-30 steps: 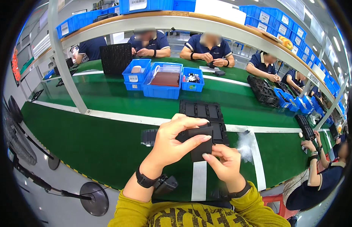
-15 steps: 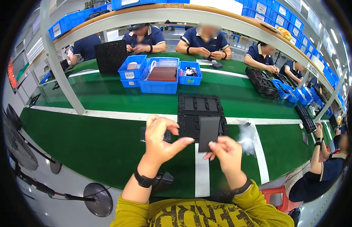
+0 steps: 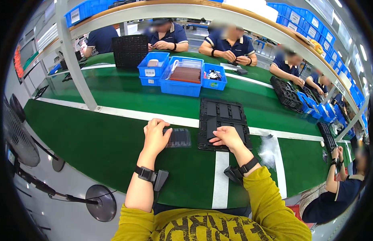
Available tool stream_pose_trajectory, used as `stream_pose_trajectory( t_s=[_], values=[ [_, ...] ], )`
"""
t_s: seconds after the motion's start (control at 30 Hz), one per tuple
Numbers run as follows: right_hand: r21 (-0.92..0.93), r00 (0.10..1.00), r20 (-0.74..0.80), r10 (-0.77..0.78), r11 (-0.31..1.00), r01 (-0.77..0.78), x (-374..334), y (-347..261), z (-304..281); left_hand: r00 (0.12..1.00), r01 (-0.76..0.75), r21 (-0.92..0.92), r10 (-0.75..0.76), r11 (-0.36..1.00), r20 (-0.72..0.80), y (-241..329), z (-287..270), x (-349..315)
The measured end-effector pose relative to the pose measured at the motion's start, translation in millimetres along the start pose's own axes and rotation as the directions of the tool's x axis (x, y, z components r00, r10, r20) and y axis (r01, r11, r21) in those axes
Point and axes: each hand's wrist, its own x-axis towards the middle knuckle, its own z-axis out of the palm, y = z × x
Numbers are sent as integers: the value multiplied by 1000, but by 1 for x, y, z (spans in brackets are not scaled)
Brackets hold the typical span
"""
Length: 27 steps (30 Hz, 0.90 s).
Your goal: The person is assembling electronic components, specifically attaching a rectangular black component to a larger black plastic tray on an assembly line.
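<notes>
A black tray [image 3: 236, 110] with rectangular recesses lies flat on the green tabletop in front of me. Over its left part, my right hand [image 3: 228, 137] is closed on the near end of a dark flat rectangular piece [image 3: 211, 123], which rests low against the tray; my fingers partly cover it. To the left of the tray lies a clear plastic packet [image 3: 180, 137] with dark strips showing through. My left hand [image 3: 154, 134] has its bent fingers and thumb on the packet's left end, hiding that edge.
Blue bins [image 3: 180, 89] stand beyond the tray. A shelf post [image 3: 76, 60] rises at the left. Right of the tray lies crumpled clear plastic [image 3: 268, 150]. Co-workers sit across the table, and another person [image 3: 335, 188] is at the right. A fan [image 3: 22, 140] stands at the left.
My right hand has lowered the dark piece from above onto the tray. My left hand, raised with fingers apart before, has come down onto the packet. The whole view has shifted slightly.
</notes>
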Motion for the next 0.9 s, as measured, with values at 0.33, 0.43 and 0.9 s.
stream_pose_trajectory(
  t_s=[0.33,0.43,0.9],
  values=[
    [-788,851,-147,-504,580,207,-11,0,-12,946,-11,202,-56,979,321,1,9,-6],
    [-658,861,-171,-478,707,261,-33,-5,-16,944,4,196,-68,981,324,-1,10,-7],
    [-394,809,-42,-586,754,526,-87,11,-3,890,-438,-99,447,893,91,61,9,-14]
  ],
)
